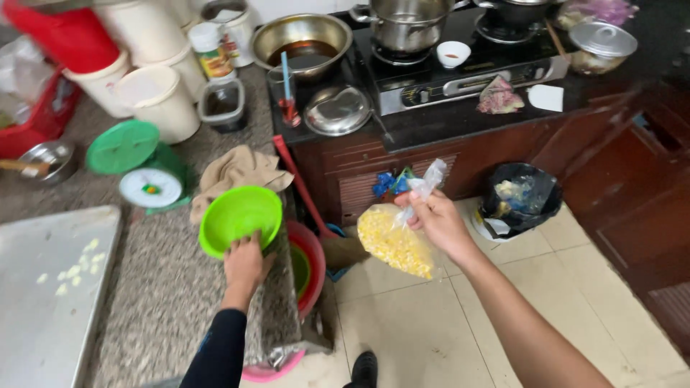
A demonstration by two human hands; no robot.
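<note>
The left hand [244, 264] grips the near rim of a green bowl [241, 218] tilted at the edge of the granite surface [169, 287]; the right hand [438, 223] pinches the knotted neck of a clear bag of yellow kernels [397, 244], which hangs just right of the bowl, long axis slanting down; the two hands are well apart.

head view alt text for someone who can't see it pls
The right hand holds up a clear bag of yellow kernels by its neck, while the left hand grips a green plastic bowl at the granite counter edge.
</note>
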